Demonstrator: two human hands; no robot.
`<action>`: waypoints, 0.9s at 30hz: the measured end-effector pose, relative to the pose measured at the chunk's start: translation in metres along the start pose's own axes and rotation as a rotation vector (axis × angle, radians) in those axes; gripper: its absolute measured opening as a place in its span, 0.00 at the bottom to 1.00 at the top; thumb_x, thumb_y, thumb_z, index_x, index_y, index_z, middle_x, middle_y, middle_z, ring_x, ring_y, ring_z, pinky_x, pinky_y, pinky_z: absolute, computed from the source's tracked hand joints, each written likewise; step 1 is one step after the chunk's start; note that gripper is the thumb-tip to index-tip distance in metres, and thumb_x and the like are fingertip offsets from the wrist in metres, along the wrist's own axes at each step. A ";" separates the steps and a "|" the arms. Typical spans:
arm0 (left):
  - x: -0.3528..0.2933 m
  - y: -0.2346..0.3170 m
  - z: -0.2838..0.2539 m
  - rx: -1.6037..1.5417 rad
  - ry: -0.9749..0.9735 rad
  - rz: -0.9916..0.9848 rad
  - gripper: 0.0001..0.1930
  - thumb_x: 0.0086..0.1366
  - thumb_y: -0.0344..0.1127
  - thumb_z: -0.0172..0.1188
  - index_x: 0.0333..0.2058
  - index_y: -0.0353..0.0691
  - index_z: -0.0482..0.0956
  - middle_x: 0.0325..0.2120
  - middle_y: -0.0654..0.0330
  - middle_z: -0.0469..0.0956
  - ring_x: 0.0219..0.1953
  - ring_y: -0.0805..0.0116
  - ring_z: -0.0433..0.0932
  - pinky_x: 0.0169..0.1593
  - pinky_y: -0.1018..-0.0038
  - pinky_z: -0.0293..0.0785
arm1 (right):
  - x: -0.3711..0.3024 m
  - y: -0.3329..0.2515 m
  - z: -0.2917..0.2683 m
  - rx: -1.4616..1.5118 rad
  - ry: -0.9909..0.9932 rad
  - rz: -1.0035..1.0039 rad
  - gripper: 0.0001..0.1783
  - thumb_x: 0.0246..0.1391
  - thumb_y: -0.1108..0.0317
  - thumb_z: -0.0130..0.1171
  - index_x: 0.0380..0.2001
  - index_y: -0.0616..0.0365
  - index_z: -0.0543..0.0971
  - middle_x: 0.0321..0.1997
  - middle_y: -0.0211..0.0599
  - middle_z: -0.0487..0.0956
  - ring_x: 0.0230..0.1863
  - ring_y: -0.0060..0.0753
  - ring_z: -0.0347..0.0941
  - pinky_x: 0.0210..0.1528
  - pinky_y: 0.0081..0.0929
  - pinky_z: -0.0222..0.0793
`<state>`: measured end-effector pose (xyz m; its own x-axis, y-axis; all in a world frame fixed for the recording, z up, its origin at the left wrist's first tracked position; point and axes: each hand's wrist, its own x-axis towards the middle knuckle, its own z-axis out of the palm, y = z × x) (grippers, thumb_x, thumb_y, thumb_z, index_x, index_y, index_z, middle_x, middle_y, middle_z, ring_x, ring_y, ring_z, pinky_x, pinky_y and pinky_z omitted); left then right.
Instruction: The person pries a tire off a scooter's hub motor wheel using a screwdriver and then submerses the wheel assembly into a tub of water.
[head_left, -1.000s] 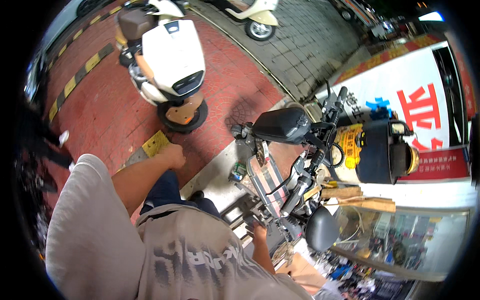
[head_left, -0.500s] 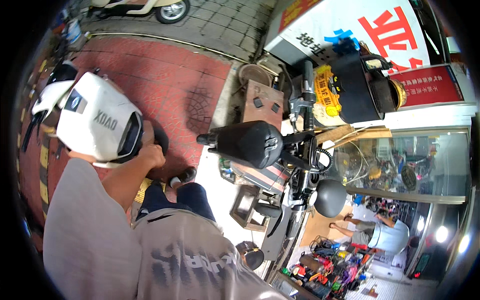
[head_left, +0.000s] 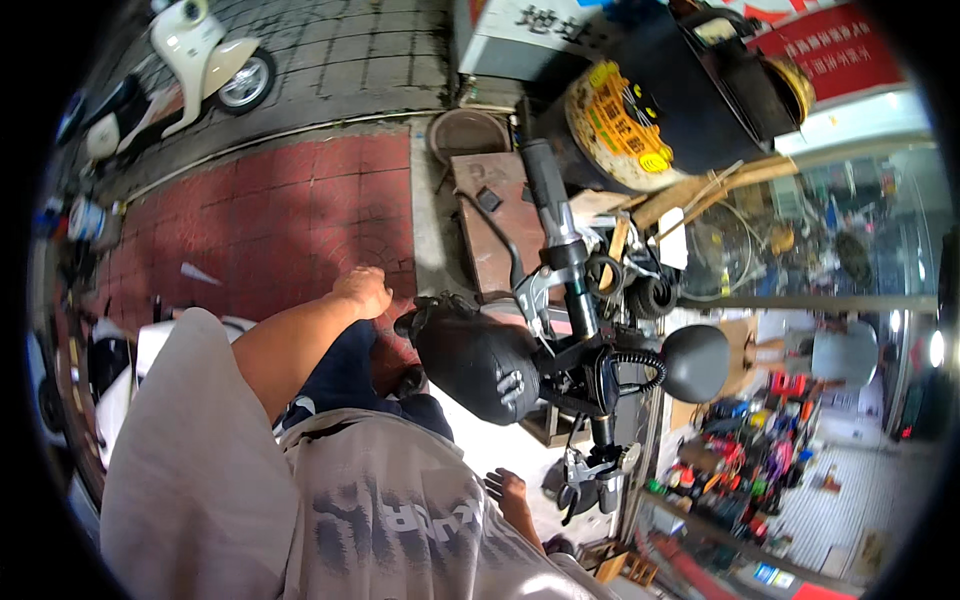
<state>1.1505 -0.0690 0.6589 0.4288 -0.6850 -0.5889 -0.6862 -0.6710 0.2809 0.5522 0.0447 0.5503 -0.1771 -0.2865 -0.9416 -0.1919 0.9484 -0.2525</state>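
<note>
My left hand (head_left: pixel 363 292) hangs at the end of the bent left arm, its fingers curled in and nothing visible in them. Close to its right is a black, rounded, saddle-shaped piece (head_left: pixel 475 368), which it does not appear to touch. Behind that stands a scooter handlebar (head_left: pixel 580 300) with a black grip (head_left: pixel 545 180), brake levers, a coiled cable and a dark oval mirror-like disc (head_left: pixel 697 363). Lower down, my right hand (head_left: pixel 507 485) hangs with its fingers spread, holding nothing, beside the handlebar's lower end.
A white scooter (head_left: pixel 115 390) is partly hidden behind my left sleeve. The cream scooter (head_left: pixel 205 70) stands on grey paving. A brown table (head_left: pixel 490 225), a basin (head_left: pixel 467 135) and a black drum (head_left: pixel 640 110) are beyond the handlebar. Tools and parts (head_left: pixel 740 440) crowd the shop floor near a person (head_left: pixel 843 355).
My view has swung, shifting the white scooter to lower left. My left hand has come away from it, toward the black saddle-shaped piece. My right hand has come into view.
</note>
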 end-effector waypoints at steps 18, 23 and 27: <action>0.327 -0.176 -0.175 0.133 -0.398 0.082 0.23 0.68 0.49 0.54 0.52 0.38 0.84 0.55 0.45 0.81 0.60 0.45 0.78 0.62 0.56 0.76 | -0.076 -0.040 0.364 0.134 0.145 0.302 0.22 0.68 0.58 0.54 0.58 0.60 0.76 0.46 0.49 0.85 0.42 0.45 0.84 0.38 0.41 0.78; 0.364 -0.219 -0.198 0.072 -0.389 -0.148 0.24 0.67 0.47 0.55 0.54 0.37 0.84 0.57 0.45 0.81 0.61 0.46 0.78 0.62 0.57 0.75 | -0.037 -0.132 0.413 -0.027 0.089 0.318 0.22 0.67 0.57 0.56 0.57 0.61 0.77 0.45 0.50 0.85 0.41 0.43 0.83 0.37 0.40 0.78; 0.400 -0.210 -0.222 0.059 -0.404 -0.119 0.24 0.67 0.48 0.56 0.53 0.36 0.84 0.55 0.43 0.81 0.59 0.45 0.80 0.61 0.56 0.76 | -0.023 -0.256 0.474 -0.008 0.042 0.105 0.21 0.68 0.58 0.57 0.56 0.61 0.77 0.44 0.44 0.86 0.41 0.42 0.86 0.37 0.38 0.80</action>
<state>1.5962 -0.2654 0.5325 0.2504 -0.4294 -0.8677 -0.6832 -0.7134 0.1558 1.0627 -0.1271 0.5314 -0.2372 -0.1911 -0.9525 -0.1782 0.9724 -0.1507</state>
